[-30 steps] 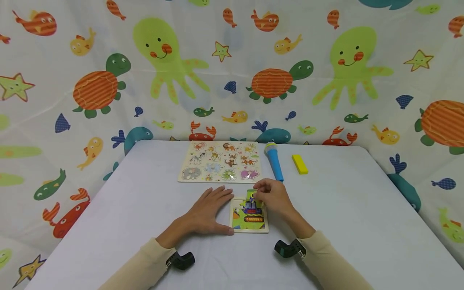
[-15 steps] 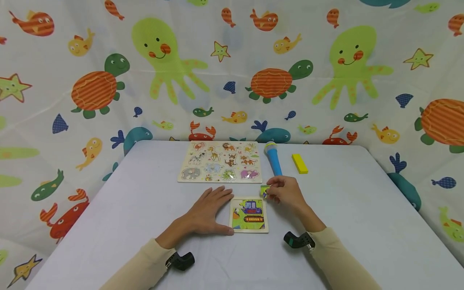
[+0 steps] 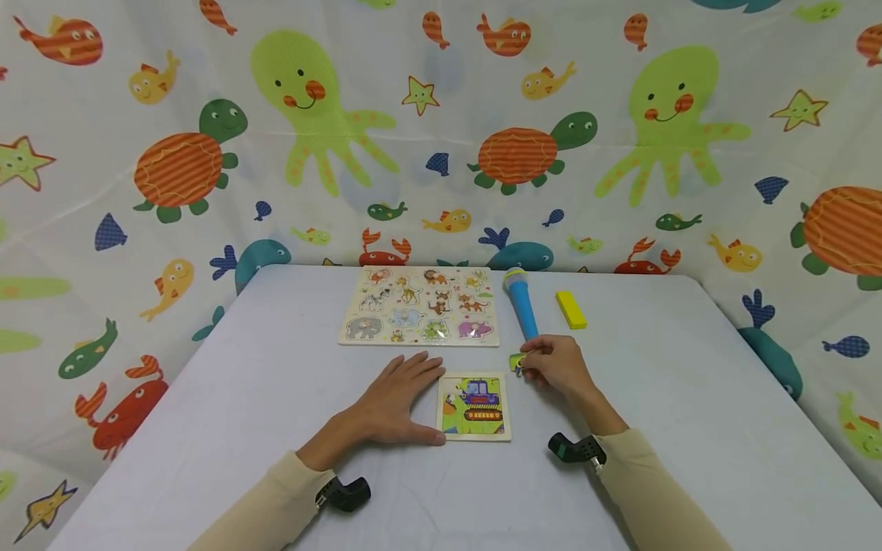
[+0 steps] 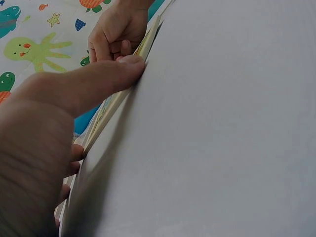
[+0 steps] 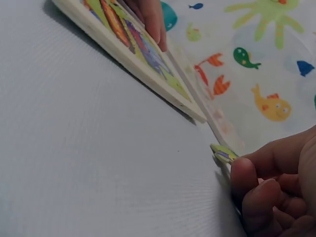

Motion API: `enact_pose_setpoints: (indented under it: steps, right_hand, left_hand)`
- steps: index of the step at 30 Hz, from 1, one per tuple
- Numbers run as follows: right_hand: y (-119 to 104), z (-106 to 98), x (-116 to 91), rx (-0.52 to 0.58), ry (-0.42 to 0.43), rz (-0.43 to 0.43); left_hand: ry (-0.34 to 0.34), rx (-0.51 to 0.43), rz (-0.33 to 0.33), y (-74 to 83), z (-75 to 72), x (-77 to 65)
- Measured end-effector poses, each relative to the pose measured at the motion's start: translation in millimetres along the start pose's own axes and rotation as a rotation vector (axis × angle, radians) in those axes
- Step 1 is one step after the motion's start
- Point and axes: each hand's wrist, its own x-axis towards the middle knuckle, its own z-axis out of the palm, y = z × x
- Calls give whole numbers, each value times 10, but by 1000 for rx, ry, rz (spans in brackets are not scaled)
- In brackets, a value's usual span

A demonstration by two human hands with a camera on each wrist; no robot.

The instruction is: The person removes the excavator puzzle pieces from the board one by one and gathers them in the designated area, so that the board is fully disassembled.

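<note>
Rests straight-fingered left hand [image 3: 400, 402] against puzzle frame [image 3: 478, 438]; pinches in right hand [image 3: 560, 367] puzzle piece [image 3: 514, 363], probably light, stiff, best gripped by edges.

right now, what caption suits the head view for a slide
Left hand touches the small puzzle while the right hand pinches a piece near its corner.

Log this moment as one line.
left hand: touching tracked-vehicle jigsaw, left edge | right hand: pinching green jigsaw piece, outside the jigsaw | beyond: animal puzzle board, blue microphone, yellow block

Green piece [image 3: 515, 363], perhaps tilted, near framed puzzle [image 3: 474, 407].
</note>
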Motion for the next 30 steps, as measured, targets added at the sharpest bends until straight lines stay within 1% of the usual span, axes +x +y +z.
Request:
enact_pose_setpoints:
  steps: [4,12,24,27,30]
  right_hand:
    - [25,27,-2,-38,6,-17]
    - [32,58,-16,-154,34,-63]
    - [-14,67,-29,-203,38,-94]
    - [-22,76,-31,-217,53,-111]
    - [-6,92,-34,-231,60,-106]
  left_hand:
    - [-3,-7,0,-1,3,-8]
    - [1,-18,4,7,22,-1]
    - [5,-14,0,8,0,15]
    - [13,-10,5,1,-10,14]
    - [8,-17,12,-7,-13,4]
